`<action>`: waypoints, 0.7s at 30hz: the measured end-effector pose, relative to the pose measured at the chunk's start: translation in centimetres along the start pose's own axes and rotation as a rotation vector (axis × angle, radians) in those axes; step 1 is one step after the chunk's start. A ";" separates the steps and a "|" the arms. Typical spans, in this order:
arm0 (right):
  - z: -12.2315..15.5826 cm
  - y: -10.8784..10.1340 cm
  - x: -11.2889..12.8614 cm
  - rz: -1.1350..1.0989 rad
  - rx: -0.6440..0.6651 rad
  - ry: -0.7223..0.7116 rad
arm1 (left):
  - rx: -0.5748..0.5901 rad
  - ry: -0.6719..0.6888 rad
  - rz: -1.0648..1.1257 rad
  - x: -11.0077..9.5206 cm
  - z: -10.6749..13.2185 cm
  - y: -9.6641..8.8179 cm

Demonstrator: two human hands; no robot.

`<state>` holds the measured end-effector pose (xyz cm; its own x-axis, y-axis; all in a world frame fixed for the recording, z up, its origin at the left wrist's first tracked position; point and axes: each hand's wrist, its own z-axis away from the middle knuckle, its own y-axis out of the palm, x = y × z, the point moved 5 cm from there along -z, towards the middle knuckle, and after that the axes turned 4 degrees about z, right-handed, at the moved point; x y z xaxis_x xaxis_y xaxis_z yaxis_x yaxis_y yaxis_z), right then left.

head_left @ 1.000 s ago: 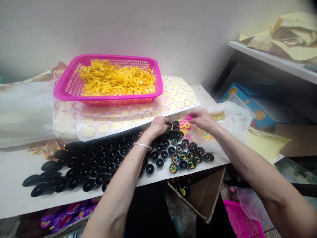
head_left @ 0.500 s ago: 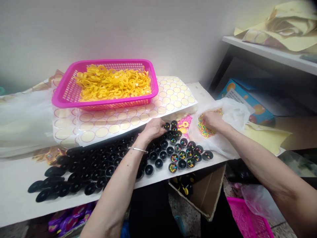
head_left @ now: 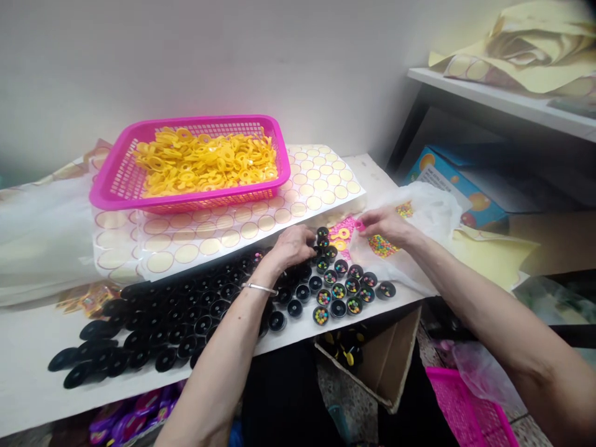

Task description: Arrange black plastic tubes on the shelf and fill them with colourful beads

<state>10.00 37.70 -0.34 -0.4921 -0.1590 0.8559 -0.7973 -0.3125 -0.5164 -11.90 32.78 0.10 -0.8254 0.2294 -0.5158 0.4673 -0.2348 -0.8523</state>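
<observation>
My right hand (head_left: 384,225) is closed on a small pink cup (head_left: 359,226), held above the edge of the clear plastic bag (head_left: 433,214) of multicoloured beads (head_left: 382,246). My left hand (head_left: 294,246), a bangle on its wrist, rests among the small black round cups (head_left: 302,292), its fingers curled beside one at the back. Whether those fingers grip a cup is hidden. Several cups near the right end, such as one black cup (head_left: 321,315), contain coloured beads; many to the left show bare insides. Yellow rings (head_left: 344,233) lie on pink bits (head_left: 334,231) between my hands.
A pink basket (head_left: 125,203) of yellow plastic parts (head_left: 205,162) stands on sheets of round stickers (head_left: 249,230) against the wall. Below the table edge is an open cardboard box (head_left: 391,366). To the right are a blue box (head_left: 426,167) and a white shelf (head_left: 493,93).
My right hand has come out of the beads in the bag and moved left toward the cups, the pink cup now showing in its fingers. My left hand stays by the black cups.
</observation>
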 end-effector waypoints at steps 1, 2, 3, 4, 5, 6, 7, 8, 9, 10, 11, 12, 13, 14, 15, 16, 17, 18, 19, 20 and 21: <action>0.1 1.0 0.9 0.010 0.051 -0.052 | 0.013 0.027 -0.019 -0.2 0.1 0.1; 0.2 1.9 1.9 0.058 0.105 -0.108 | 0.025 0.047 -0.037 -0.4 0.1 0.3; 0.3 2.9 2.7 0.135 0.156 -0.156 | 0.031 0.047 -0.044 -0.5 0.1 0.3; 0.3 3.8 3.3 0.227 0.197 -0.191 | 0.037 0.041 -0.048 -0.5 0.2 0.4; 0.3 4.5 3.9 0.309 0.230 -0.215 | 0.043 0.036 -0.053 -0.5 0.2 0.4; 0.3 5.2 4.3 0.369 0.256 -0.231 | 0.047 0.031 -0.058 -0.5 0.1 0.5; 0.2 5.8 4.7 0.410 0.275 -0.242 | 0.048 0.028 -0.060 -0.5 0.1 0.5; 0.1 6.2 5.0 0.440 0.286 -0.253 | 0.047 0.029 -0.057 -0.5 0.1 0.5; 0.0 6.7 5.4 0.482 0.297 -0.267 | 0.042 0.031 -0.048 -0.6 0.1 0.5; -0.1 7.1 5.7 0.531 0.304 -0.283 | 0.033 0.026 -0.033 -0.5 0.1 0.5; -0.1 7.4 6.0 0.583 0.307 -0.298 | 0.022 0.008 -0.016 -0.4 0.1 0.5; -0.2 7.7 6.4 0.636 0.308 -0.311 | 0.012 -0.018 0.002 -0.3 0.1 0.6; -0.2 8.0 6.7 0.688 0.308 -0.322 | 0.005 -0.043 0.018 -0.1 0.1 0.6; -0.2 8.3 7.0 0.735 0.310 -0.332 | 0.000 -0.063 0.029 0.0 0.2 0.7; -0.1 8.6 7.3 0.771 0.310 -0.338 | -0.003 -0.071 0.035 0.2 0.2 0.7; 0.0 8.8 7.6 0.809 0.311 -0.346 | -0.006 -0.070 0.039 0.2 0.2 0.8; 0.1 9.1 7.9 0.857 0.312 -0.358 | -0.011 -0.062 0.042 0.3 0.2 0.8; 0.2 9.3 8.2 0.915 0.313 -0.375 | -0.016 -0.055 0.044 0.4 0.2 0.9; 0.4 9.6 8.4 0.982 0.315 -0.397 | -0.021 -0.050 0.044 0.5 0.2 1.0; 0.6 9.8 8.6 1.049 0.317 -0.423 | -0.024 -0.046 0.041 0.7 0.1 1.0; 0.7 10.0 8.8 1.111 0.318 -0.450 | -0.026 -0.037 0.037 0.7 0.1 1.1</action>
<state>-2.04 32.50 2.03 -0.6324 -0.7709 -0.0758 0.1264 -0.0061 -0.9920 -12.02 32.61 -1.21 -0.8184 0.1862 -0.5437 0.5053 -0.2175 -0.8351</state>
